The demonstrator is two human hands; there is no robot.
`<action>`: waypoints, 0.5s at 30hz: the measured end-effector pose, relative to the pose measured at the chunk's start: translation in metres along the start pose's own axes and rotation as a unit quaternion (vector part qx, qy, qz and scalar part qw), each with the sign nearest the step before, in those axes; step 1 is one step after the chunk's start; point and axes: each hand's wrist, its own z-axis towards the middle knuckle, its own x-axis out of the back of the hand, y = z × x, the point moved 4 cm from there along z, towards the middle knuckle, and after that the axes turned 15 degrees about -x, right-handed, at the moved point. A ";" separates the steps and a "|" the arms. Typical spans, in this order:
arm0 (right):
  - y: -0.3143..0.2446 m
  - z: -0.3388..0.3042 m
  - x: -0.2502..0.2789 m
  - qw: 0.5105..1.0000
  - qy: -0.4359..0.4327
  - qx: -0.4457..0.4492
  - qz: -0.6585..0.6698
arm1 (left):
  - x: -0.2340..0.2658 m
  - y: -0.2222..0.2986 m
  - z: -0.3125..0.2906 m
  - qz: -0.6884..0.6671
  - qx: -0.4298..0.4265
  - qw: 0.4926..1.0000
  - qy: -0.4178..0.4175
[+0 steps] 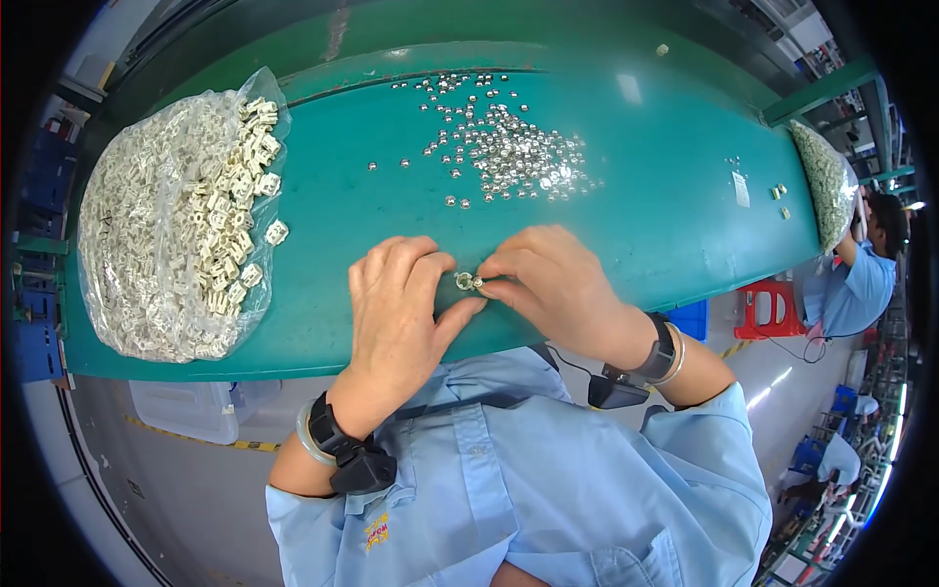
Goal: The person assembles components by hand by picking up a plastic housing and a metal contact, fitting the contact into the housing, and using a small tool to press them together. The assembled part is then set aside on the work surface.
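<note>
Over the green work surface, close to its near edge, both my hands meet around a small pale, shiny part. My left hand holds it between curled fingers and thumb; its exact shape is too small to make out. My right hand pinches a small shiny metal piece against the part's right side. Beyond my hands lies a spread heap of round silver metal pieces. To the left, cream plastic parts spill from the mouth of a large clear plastic bag.
At the right end stands another full bag, beside a co-worker in a blue shirt. A white paper slip and a few loose parts lie nearby. Below the table are a red stool and a clear bin.
</note>
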 end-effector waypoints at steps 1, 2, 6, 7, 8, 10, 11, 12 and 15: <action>0.000 0.000 0.000 1.000 -0.001 0.000 0.000 | -0.002 0.000 0.001 0.003 -0.003 1.000 -0.004; 0.001 0.001 0.000 1.000 -0.005 0.000 0.002 | -0.004 -0.001 0.001 0.007 -0.005 1.000 -0.007; 0.001 0.002 0.001 1.000 -0.022 -0.008 0.002 | -0.005 -0.002 0.001 0.013 -0.015 1.000 -0.003; 0.001 0.003 0.001 0.999 -0.029 -0.014 -0.001 | -0.004 -0.002 0.001 0.014 -0.019 1.000 0.002; 0.001 0.003 0.000 0.999 -0.037 -0.020 -0.004 | -0.005 -0.002 0.001 0.014 -0.018 1.000 0.001; 0.002 0.003 -0.001 0.999 -0.039 -0.020 -0.002 | -0.005 -0.001 0.001 0.012 -0.016 1.000 0.005; 0.002 0.003 -0.002 0.999 -0.041 -0.020 -0.002 | -0.004 -0.001 0.001 0.012 -0.015 1.000 0.008; 0.003 0.003 -0.003 0.999 -0.043 -0.019 -0.002 | -0.004 -0.001 0.001 0.012 -0.014 1.000 0.007; 0.003 0.005 -0.007 0.999 -0.046 -0.022 -0.009 | -0.004 -0.001 0.001 0.003 -0.012 1.000 0.011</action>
